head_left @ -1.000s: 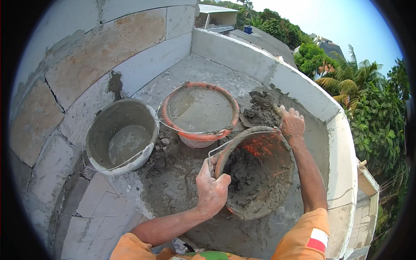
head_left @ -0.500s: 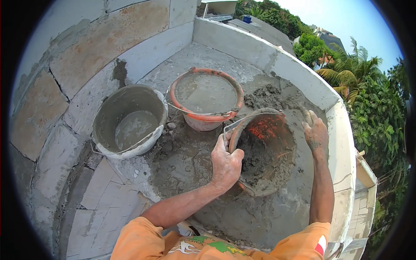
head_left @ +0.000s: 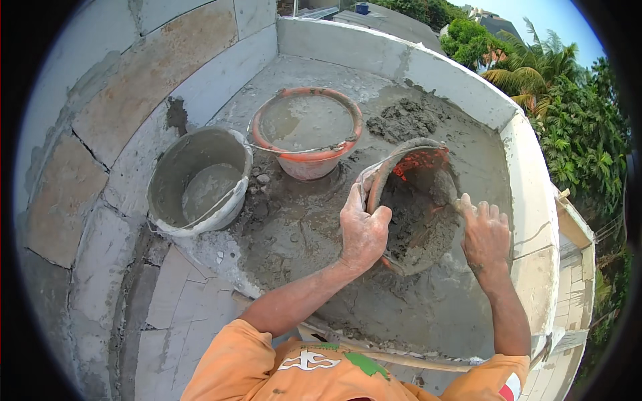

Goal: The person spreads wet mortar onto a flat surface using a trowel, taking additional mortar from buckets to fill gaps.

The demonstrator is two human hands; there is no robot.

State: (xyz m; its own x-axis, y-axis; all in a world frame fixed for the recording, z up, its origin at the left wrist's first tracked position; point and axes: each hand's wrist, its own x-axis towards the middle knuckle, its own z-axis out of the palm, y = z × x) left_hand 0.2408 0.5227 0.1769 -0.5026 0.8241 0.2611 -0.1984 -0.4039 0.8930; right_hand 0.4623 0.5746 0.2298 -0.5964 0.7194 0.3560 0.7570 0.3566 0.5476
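My left hand (head_left: 364,230) is closed on the rim of a mortar-smeared orange bucket (head_left: 416,264), which tilts with its mouth toward the right. Wet grey mortar (head_left: 404,214) clings inside it, with orange plastic showing through near the top. At the bucket's right side, my right hand (head_left: 486,237) is closed around what looks like a trowel (head_left: 444,188), its mortar-coated blade inside the mouth. The fingers cover most of the handle. The bucket's wire handle (head_left: 382,162) lies near my left fingers.
An orange-rimmed bucket (head_left: 307,160) of watery grey liquid stands behind. To its left is a grey bucket (head_left: 231,204) with little in the bottom. A mortar heap (head_left: 404,120) lies on the wet slab. Low walls (head_left: 531,200) border the right and back; block wall stands left.
My right hand has come down from the slab's right side to the bucket's mouth, bringing the trowel inside. My left hand keeps its grip while the bucket turns slightly.
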